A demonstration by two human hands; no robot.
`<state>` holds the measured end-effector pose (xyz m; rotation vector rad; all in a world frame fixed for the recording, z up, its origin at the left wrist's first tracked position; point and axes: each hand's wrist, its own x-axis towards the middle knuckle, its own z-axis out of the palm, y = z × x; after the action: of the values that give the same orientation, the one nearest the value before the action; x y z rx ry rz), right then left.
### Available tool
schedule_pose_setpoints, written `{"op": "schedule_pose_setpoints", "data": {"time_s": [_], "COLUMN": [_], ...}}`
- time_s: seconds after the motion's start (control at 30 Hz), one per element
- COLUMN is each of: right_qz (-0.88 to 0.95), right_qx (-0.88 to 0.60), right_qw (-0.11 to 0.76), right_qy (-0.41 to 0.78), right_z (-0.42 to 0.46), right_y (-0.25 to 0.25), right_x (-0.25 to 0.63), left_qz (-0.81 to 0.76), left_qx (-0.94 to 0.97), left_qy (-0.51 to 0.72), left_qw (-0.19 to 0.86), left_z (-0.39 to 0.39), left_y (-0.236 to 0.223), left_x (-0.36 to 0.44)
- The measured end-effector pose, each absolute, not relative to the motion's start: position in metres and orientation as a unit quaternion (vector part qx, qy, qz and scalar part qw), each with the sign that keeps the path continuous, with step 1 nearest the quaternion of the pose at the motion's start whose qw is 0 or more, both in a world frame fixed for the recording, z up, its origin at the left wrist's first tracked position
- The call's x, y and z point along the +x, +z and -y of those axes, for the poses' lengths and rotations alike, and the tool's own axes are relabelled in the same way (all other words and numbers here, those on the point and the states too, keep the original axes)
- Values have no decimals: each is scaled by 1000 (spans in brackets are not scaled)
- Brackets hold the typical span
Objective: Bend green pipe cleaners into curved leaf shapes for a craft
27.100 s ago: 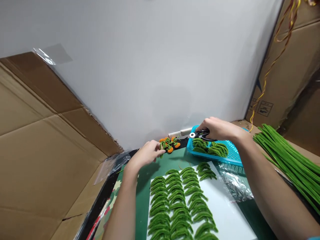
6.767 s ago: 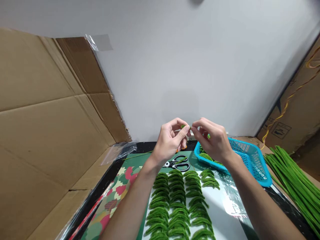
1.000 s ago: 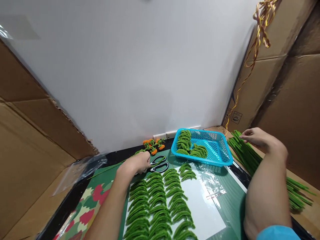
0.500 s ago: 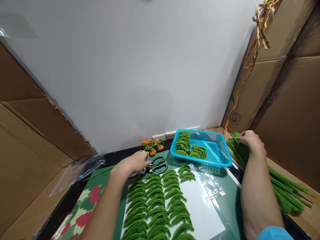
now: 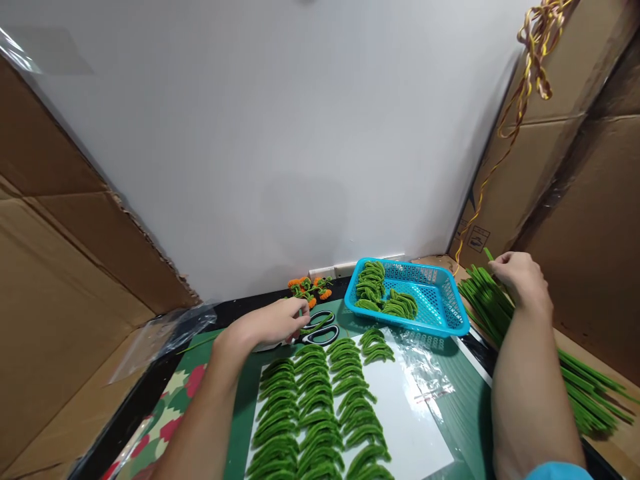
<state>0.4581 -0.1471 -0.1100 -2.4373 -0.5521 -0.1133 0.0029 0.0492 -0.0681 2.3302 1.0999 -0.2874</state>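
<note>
My left hand is closed in a pinch beside the black-handled scissors. A green pipe cleaner runs through its grip, one end out to the left and the other over the scissor handles. At the right, my right hand pinches one green pipe cleaner, its tip sticking up past the fingers. Just below it lies a bundle of long green pipe cleaners, partly hidden by my forearm. Curved green fuzzy pieces lie in columns on a white sheet in front of me.
A blue plastic basket holds more curved green pieces at its left side. Orange and green fuzzy flowers lie by the wall. Clear plastic film overlaps the sheet. Cardboard walls rise on both sides, with yellow-brown cord hanging at right.
My right hand has risen off the bundle and moved right, now with one pipe cleaner's tip showing above it. My left hand stays by the scissors. The view has shifted slightly.
</note>
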Motion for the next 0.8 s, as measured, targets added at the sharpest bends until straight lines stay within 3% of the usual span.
{"op": "schedule_pose_setpoints", "data": {"time_s": [0.27,0.37,0.5,0.67,0.8], "right_qz": [315,445,478,500,445], "right_qx": [-802,-633,-416,-258,-230], "right_qw": [497,631,774,822,863], "right_qy": [-99,-57,-7,86,64], "right_z": [154,148,138,123,108], "right_y": [-58,-31,0,13,11], "right_x": [429,401,342,277,250], "left_qz": [-351,-301,-247,-174,-128], "left_qx": [905,913,887,844,801], "left_qy": [29,83,201,269,237], "left_qw": [240,264,335,430,535], "left_z": [-25,-13,7,26,34], "left_y": [-43,-35,-32,-35,-33], "left_x": [6,14,33,45,45]}}
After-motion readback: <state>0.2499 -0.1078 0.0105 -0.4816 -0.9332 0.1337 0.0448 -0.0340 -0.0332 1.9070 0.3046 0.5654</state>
